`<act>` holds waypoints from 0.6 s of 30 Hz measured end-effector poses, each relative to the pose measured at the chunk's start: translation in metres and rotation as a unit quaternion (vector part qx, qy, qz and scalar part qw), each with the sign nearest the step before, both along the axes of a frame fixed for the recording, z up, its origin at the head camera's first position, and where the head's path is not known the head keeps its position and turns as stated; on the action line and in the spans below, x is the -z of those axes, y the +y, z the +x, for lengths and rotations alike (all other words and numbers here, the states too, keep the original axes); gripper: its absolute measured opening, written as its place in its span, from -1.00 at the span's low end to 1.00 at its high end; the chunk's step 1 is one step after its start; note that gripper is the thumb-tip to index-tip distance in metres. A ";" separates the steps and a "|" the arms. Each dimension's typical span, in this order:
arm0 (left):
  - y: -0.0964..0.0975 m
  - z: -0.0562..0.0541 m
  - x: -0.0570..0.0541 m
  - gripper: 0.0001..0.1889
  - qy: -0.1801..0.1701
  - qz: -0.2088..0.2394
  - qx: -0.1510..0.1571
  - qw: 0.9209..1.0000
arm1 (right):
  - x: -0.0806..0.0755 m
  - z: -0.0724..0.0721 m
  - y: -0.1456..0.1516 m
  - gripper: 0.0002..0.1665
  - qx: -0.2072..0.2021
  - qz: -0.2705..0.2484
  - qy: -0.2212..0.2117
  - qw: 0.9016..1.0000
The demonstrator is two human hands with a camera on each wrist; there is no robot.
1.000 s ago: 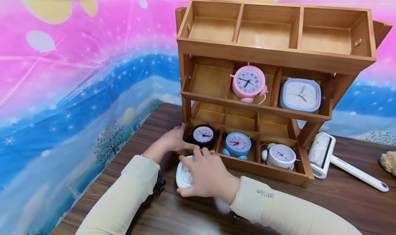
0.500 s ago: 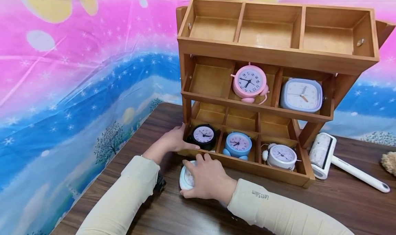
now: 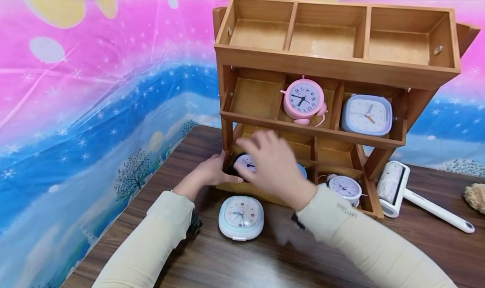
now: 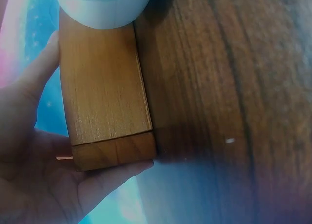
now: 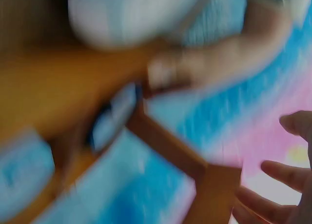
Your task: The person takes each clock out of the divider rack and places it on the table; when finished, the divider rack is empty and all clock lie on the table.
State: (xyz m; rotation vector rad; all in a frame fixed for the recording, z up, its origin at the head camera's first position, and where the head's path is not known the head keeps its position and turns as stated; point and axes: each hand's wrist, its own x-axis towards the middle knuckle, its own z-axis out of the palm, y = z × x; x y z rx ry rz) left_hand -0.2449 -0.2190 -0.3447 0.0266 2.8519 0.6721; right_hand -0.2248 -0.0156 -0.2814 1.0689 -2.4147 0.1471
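Note:
My left hand (image 3: 212, 171) grips the front left corner of the wooden shelf (image 3: 333, 69); in the left wrist view its thumb and fingers lie around the end of the lowest box (image 4: 105, 82). My right hand (image 3: 273, 165) is raised over the lowest tier, fingers spread, holding nothing. It partly covers a black alarm clock (image 3: 246, 163) and mostly hides a blue one (image 3: 302, 170). On the table in front of the shelf lies a rounded white and pale-blue alarm clock (image 3: 241, 217), face up. The right wrist view is blurred, with fingers (image 5: 285, 176) at its right edge.
A white twin-bell clock (image 3: 344, 187) sits in the lowest tier's right compartment. A pink clock (image 3: 304, 98) and a lavender-blue square one (image 3: 367, 115) occupy the middle tier. Right of the shelf lie a lint roller (image 3: 394, 187) and a fluffy beige thing (image 3: 475, 197). A printed cloth (image 3: 113, 90) hangs behind.
My right hand has let go of the white and pale-blue clock and risen over the lowest tier. That clock stands a little further right than a second ago. My left hand keeps its place.

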 end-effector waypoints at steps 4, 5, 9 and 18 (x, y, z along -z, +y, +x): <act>0.002 -0.002 0.002 0.21 -0.007 -0.005 -0.016 1.000 | -0.039 -0.032 0.018 -0.27 0.069 -0.055 0.020 0.996; 0.002 -0.002 0.003 0.21 -0.008 -0.006 -0.019 1.000 | -0.046 -0.039 0.022 -0.26 0.091 -0.064 0.015 0.994; 0.002 -0.003 0.008 0.22 -0.007 -0.011 -0.026 1.000 | -0.063 -0.062 0.039 -0.23 0.159 -0.089 -0.008 0.983; 0.002 -0.004 0.007 0.23 -0.007 -0.013 -0.028 1.000 | -0.061 -0.079 0.054 -0.15 0.172 -0.109 -0.029 0.979</act>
